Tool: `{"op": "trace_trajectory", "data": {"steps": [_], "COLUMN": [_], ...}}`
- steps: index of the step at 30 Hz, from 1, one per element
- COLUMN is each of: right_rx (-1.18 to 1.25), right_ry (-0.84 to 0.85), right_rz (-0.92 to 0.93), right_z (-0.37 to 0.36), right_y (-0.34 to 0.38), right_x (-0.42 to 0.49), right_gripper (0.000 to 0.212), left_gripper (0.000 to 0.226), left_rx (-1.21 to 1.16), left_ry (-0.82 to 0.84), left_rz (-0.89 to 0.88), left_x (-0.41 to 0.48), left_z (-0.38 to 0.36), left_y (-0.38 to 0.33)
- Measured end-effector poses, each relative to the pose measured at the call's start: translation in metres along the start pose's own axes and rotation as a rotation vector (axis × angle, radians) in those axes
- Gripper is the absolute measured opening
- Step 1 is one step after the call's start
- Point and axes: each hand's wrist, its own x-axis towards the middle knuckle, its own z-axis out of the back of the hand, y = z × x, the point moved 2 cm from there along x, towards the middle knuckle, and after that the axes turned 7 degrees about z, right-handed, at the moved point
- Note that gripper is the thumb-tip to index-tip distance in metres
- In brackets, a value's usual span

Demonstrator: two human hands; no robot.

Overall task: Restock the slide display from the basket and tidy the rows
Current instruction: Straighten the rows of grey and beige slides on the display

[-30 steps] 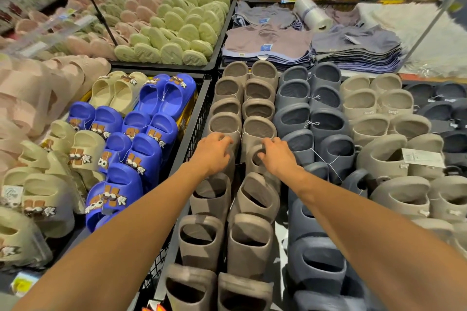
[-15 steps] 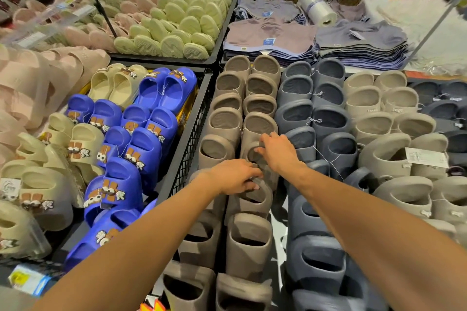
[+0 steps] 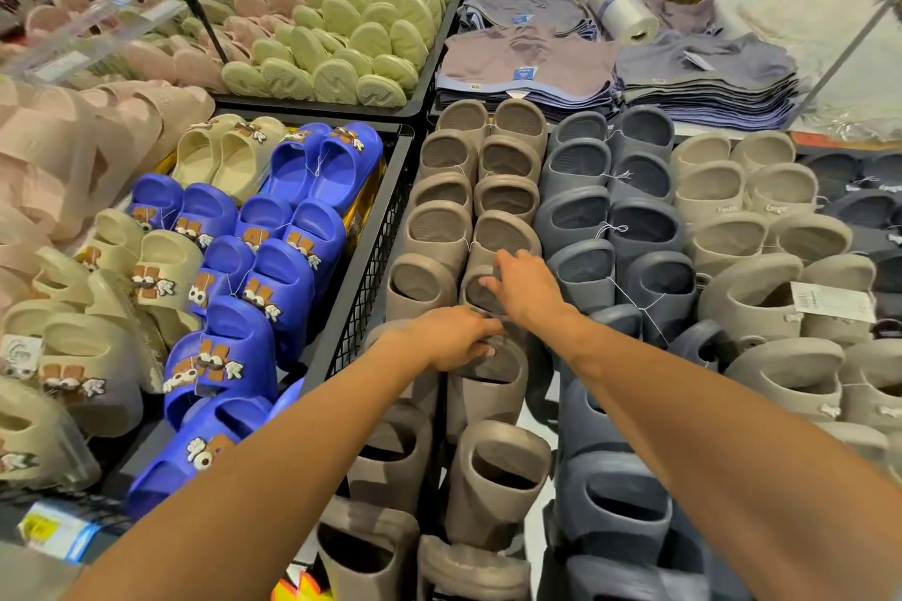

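Note:
Two rows of taupe slides [image 3: 505,190] stand nose-up in the middle of the display, running from near me to the back. My left hand [image 3: 451,339] grips the top edge of one taupe slide [image 3: 493,386] in the right-hand taupe row. Just beyond it, my right hand [image 3: 524,286] curls its fingers over the rim of the slide behind [image 3: 481,293]. Dark grey slides [image 3: 610,220] fill the rows to the right, and beige ones [image 3: 742,234] stand beyond those.
A black wire basket [image 3: 376,254] on the left holds blue slides [image 3: 278,278] and cream ones [image 3: 112,347] with cartoon charms. Green and pink slides [image 3: 341,29] fill the back left. Folded shirts [image 3: 532,63] and a plastic bag roll [image 3: 617,5] lie behind.
My left hand has moved from the left taupe row across to the right taupe row and taken hold of a slide just below my right hand. My right hand has stayed on its slide.

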Motion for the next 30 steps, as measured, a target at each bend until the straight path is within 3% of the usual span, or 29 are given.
{"op": "trace_trajectory", "data": {"steps": [5, 9, 12, 15, 19, 21, 24, 27, 30], "right_rx": [0.147, 0.252, 0.177, 0.037, 0.101, 0.071, 0.015, -0.003, -0.019], "right_ry": [0.021, -0.073, -0.146, 0.052, 0.562, 0.697, 0.703, 0.588, 0.516], "right_rz": [-0.01, -0.041, -0.059, -0.021, 0.21, 0.313, 0.404, 0.467, 0.513], "right_z": [-0.013, -0.005, 0.01, 0.024, 0.033, 0.028, 0.011, 0.001, 0.0], "right_y": [-0.01, -0.017, -0.024, -0.027, -0.011, 0.0, 0.006, 0.009, 0.016], "right_x": [-0.006, -0.018, -0.037, -0.061, -0.11, -0.136, -0.153, -0.152, -0.15], "right_gripper": [0.047, 0.061, 0.05, 0.027, 0.061, 0.06, 0.05, 0.029, 0.021], "left_gripper": [0.046, 0.056, 0.062, 0.061, 0.061, 0.065, 0.062, 0.04, 0.04], "left_rx": [-0.009, -0.034, -0.052, -0.053, -0.09, -0.079, -0.076, -0.053, -0.031], "left_ry": [-0.007, -0.019, -0.03, -0.045, -0.073, -0.125, -0.247, -0.404, -0.313], "left_rz": [0.02, 0.021, 0.013, 0.019, 0.081, 0.123, 0.14, 0.011, -0.029], "left_x": [-0.003, -0.006, -0.01, -0.018, -0.037, -0.051, -0.078, -0.105, -0.121], "left_z": [-0.001, 0.003, 0.005, 0.007, 0.006, 0.002, 0.001, -0.001, -0.019], "left_y": [0.001, 0.005, 0.006, 0.006, 0.018, 0.029, 0.038, 0.025, 0.011]}}
